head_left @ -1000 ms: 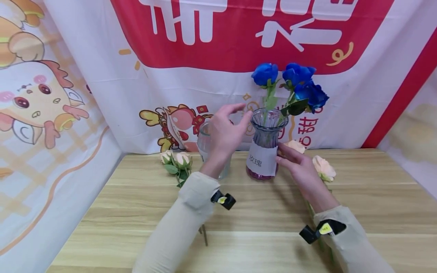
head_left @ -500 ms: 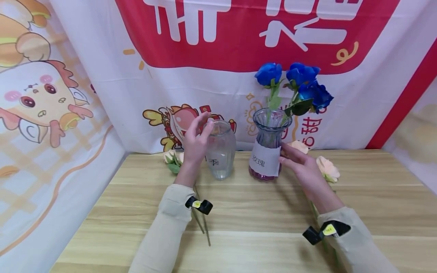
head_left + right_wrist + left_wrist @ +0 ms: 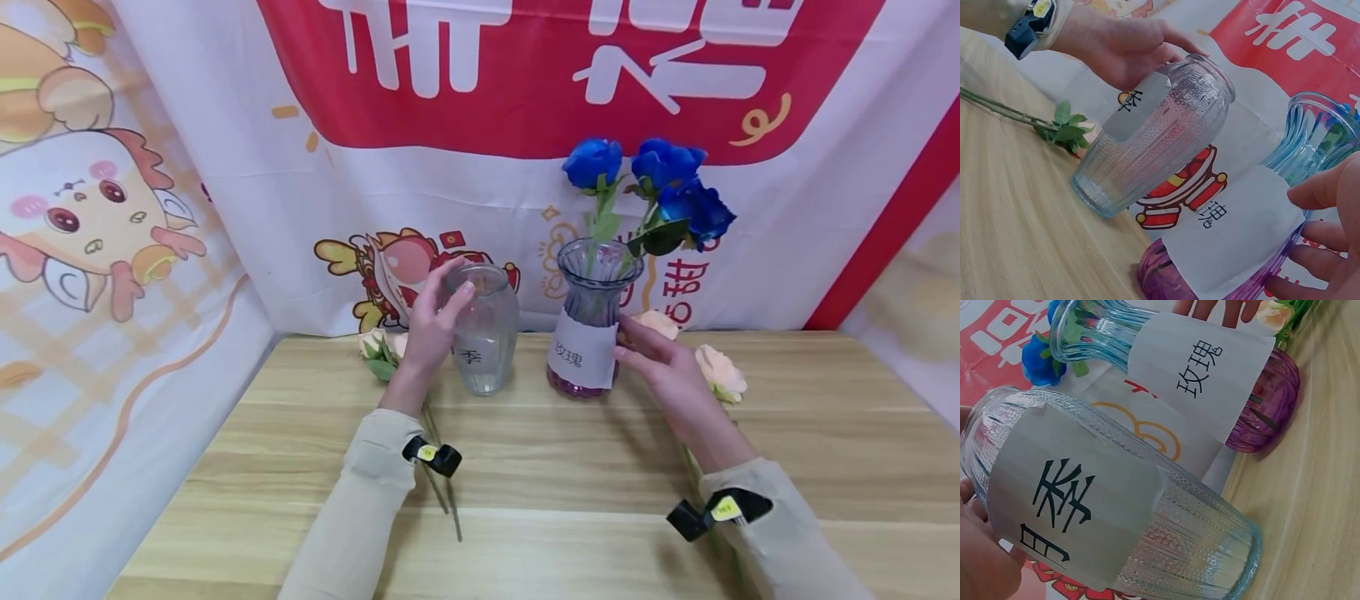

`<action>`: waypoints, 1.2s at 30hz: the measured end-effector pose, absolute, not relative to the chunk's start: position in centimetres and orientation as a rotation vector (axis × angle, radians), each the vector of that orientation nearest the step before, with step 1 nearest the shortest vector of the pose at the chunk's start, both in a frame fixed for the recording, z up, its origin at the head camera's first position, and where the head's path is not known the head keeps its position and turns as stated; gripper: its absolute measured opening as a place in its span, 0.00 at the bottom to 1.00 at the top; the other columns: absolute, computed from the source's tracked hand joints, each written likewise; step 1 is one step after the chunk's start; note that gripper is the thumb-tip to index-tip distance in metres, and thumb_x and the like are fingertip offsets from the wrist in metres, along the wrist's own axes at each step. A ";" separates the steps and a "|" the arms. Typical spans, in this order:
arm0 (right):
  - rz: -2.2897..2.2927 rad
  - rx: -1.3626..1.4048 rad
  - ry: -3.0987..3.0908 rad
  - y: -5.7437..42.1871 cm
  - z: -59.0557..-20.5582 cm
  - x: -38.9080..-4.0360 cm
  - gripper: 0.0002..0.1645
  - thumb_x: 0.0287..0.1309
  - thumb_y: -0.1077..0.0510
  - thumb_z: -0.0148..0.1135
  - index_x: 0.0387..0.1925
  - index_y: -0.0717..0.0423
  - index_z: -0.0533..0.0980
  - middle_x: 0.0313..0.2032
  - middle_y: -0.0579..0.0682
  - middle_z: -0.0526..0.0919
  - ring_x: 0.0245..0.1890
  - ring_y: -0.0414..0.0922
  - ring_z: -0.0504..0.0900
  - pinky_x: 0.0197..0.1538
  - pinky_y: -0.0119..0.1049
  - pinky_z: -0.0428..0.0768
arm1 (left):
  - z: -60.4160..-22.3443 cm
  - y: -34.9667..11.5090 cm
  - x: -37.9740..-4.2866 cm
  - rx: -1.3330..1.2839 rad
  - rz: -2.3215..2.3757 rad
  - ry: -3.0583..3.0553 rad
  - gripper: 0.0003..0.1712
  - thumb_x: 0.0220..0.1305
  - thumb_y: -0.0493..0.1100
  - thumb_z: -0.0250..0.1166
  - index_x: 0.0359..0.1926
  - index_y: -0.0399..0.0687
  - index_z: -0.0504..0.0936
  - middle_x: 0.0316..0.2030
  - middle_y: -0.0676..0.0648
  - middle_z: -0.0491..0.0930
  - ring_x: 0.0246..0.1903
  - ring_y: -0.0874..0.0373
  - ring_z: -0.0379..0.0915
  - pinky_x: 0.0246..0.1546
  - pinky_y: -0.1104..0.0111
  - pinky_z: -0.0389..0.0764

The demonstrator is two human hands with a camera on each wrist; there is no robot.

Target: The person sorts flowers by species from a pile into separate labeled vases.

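Observation:
My left hand (image 3: pixel 431 325) holds a clear ribbed glass vase (image 3: pixel 495 342) near its neck, with the thumb in front and fingers behind. This vase stands upright on the wood-grain table and bears a white paper label (image 3: pixel 1079 494) with black characters. To its right, my right hand (image 3: pixel 663 362) holds the side of a blue-to-purple glass vase (image 3: pixel 592 304), the thumb at the edge of its white label (image 3: pixel 1229 231). Several blue roses (image 3: pixel 667 162) rise from that vase. In the right wrist view, part of the right hand is cut off.
Pale pink and cream flowers (image 3: pixel 382 346) lie left of the clear vase, their stems (image 3: pixel 442 487) pointing toward me. More pale pink flowers (image 3: pixel 720 372) lie at the right, partly under my right arm. A printed cloth (image 3: pixel 360 192) hangs behind the table (image 3: pixel 555 467).
My left hand has moved left, away from the blue-rose vase, and has taken hold of the clear vase's neck. The right hand stays on its vase. The head view has shifted slightly.

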State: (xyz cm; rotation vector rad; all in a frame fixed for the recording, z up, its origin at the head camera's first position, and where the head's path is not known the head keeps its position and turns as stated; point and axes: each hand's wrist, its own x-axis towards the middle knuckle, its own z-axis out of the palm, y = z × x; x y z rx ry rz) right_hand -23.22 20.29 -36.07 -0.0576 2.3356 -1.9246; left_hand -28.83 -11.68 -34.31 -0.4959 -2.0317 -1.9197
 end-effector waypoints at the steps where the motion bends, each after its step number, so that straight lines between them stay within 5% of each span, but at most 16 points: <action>1: -1.923 -0.060 2.342 20.4 -36.1 -23.2 0.42 0.78 0.49 0.59 0.84 0.44 0.55 0.84 0.49 0.57 0.86 0.52 0.52 0.86 0.60 0.51 | -34.3 -11.7 -28.8 -0.494 -1.915 -2.032 0.29 0.79 0.46 0.60 0.77 0.49 0.69 0.71 0.45 0.74 0.73 0.51 0.71 0.75 0.51 0.73; 7: -1.952 -0.099 2.367 21.6 -35.6 -22.6 0.42 0.78 0.45 0.58 0.84 0.48 0.55 0.83 0.50 0.60 0.84 0.51 0.56 0.86 0.56 0.53 | -34.6 -11.6 -28.9 -0.488 -1.900 -2.043 0.30 0.78 0.47 0.60 0.76 0.49 0.69 0.72 0.45 0.73 0.73 0.50 0.70 0.76 0.49 0.72; 10: -1.985 -0.112 2.359 22.4 -34.9 -22.4 0.44 0.78 0.40 0.58 0.85 0.45 0.53 0.83 0.50 0.60 0.83 0.47 0.60 0.84 0.48 0.62 | -34.7 -11.6 -28.9 -0.483 -1.892 -2.055 0.30 0.79 0.47 0.59 0.77 0.50 0.69 0.73 0.45 0.73 0.73 0.50 0.70 0.75 0.49 0.72; 16: -2.167 -0.187 2.241 24.5 -34.5 -21.7 0.43 0.77 0.45 0.60 0.84 0.50 0.56 0.75 0.44 0.75 0.63 0.30 0.82 0.59 0.22 0.82 | -34.7 -11.7 -28.8 -0.468 -1.899 -2.064 0.29 0.79 0.49 0.60 0.76 0.53 0.69 0.72 0.47 0.73 0.72 0.50 0.70 0.72 0.48 0.76; 20: -2.245 -0.215 2.197 26.3 -34.9 -21.0 0.36 0.77 0.49 0.61 0.79 0.52 0.64 0.59 0.32 0.86 0.54 0.30 0.88 0.54 0.24 0.86 | -34.6 -11.8 -28.8 -0.467 -1.891 -2.067 0.29 0.79 0.50 0.60 0.76 0.54 0.69 0.72 0.47 0.73 0.73 0.51 0.70 0.73 0.48 0.74; 25: -2.291 -0.224 2.154 29.2 -36.3 -20.0 0.17 0.77 0.57 0.60 0.62 0.43 0.78 0.50 0.34 0.91 0.48 0.34 0.91 0.49 0.25 0.88 | -34.6 -11.9 -28.8 -0.446 -1.920 -2.069 0.29 0.78 0.49 0.60 0.76 0.55 0.69 0.73 0.47 0.73 0.74 0.51 0.69 0.74 0.49 0.74; 36: -2.121 0.093 2.201 33.5 -39.7 -18.2 0.15 0.74 0.60 0.64 0.47 0.33 0.85 0.40 0.34 0.92 0.41 0.35 0.92 0.46 0.31 0.90 | -34.5 -11.7 -29.0 -0.458 -1.950 -2.049 0.29 0.78 0.49 0.61 0.76 0.54 0.70 0.73 0.48 0.73 0.73 0.52 0.70 0.73 0.50 0.76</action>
